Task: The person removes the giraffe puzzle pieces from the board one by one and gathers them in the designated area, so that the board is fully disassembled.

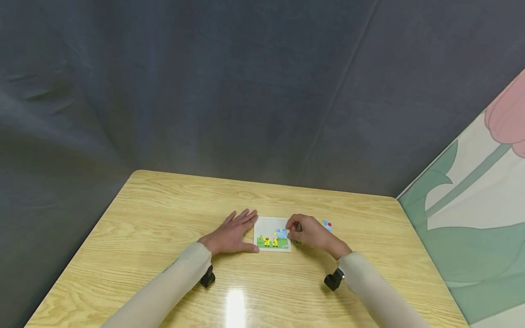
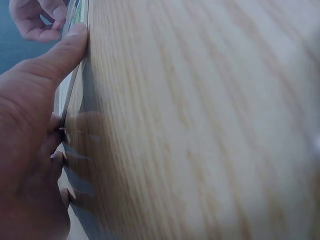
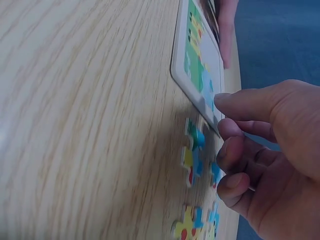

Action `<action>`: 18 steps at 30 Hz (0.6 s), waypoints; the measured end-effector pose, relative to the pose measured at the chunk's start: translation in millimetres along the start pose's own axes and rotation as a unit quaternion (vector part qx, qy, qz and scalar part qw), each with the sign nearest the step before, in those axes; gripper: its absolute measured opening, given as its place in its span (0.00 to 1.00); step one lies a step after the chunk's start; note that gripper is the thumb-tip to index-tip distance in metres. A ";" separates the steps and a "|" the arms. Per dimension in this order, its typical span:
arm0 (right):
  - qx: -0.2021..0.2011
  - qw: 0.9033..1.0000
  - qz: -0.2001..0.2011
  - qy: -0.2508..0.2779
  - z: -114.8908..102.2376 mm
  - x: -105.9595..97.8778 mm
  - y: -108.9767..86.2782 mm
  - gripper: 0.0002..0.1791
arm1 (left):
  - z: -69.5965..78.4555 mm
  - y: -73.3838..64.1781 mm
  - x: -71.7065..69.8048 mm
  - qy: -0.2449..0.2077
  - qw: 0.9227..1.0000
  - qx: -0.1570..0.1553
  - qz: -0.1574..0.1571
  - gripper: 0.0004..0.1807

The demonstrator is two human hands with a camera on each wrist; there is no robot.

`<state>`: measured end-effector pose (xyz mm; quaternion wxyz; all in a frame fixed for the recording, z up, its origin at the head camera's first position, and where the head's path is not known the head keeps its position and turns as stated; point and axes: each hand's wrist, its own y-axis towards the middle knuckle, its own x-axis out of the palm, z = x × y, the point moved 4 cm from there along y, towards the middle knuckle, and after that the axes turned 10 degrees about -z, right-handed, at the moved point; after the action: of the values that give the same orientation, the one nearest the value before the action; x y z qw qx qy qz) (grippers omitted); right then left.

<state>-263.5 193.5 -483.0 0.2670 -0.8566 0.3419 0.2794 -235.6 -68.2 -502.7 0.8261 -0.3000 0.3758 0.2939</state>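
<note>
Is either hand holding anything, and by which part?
The left hand rests spread at the puzzle board, gripping nothing; whether the right hand pinches anything cannot be told.

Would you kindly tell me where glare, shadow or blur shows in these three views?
Head: white glare on the table, at the picture's bottom; left wrist: shadow beside the left hand, table blurred toward the right; right wrist: shadow beside the loose puzzle pieces.

We see the left hand on the left, its outstretched thumb at the edge of a thin, pale-rimmed board showing a sliver of green. Far left, we make out the right hand, fingers bent, near the board. Wood-grain tabletop fills the right.
</note>
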 end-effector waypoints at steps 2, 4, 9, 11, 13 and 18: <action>0.003 1.000 -0.005 0.000 -2.4 1.5 2.2 0.07 | -0.6 0.8 0.6 0.000 1.000 -0.003 0.000 0.56; 0.007 1.000 -0.009 -0.003 -3.6 2.7 3.8 0.07 | -1.2 1.6 1.1 0.001 1.000 -0.004 0.000 0.56; 0.011 1.000 -0.017 -0.020 -3.4 5.6 7.5 0.08 | -2.3 2.8 2.0 0.006 1.000 -0.006 -0.003 0.56; 0.011 0.999 -0.021 -0.025 -3.4 6.4 8.9 0.09 | -2.5 2.9 2.2 0.007 1.000 -0.006 -0.003 0.56; 0.014 0.999 -0.026 -0.029 -3.7 7.0 10.6 0.10 | -2.5 2.8 2.1 0.007 1.000 -0.005 -0.002 0.56; 0.029 0.999 -0.032 -0.029 -4.7 7.2 14.0 0.12 | -2.0 2.5 1.6 0.006 1.000 -0.005 0.000 0.56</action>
<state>-268.0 178.5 -488.2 0.3101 -0.8505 0.3144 0.2856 -237.4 -67.6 -505.7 0.8223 -0.3057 0.3792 0.2942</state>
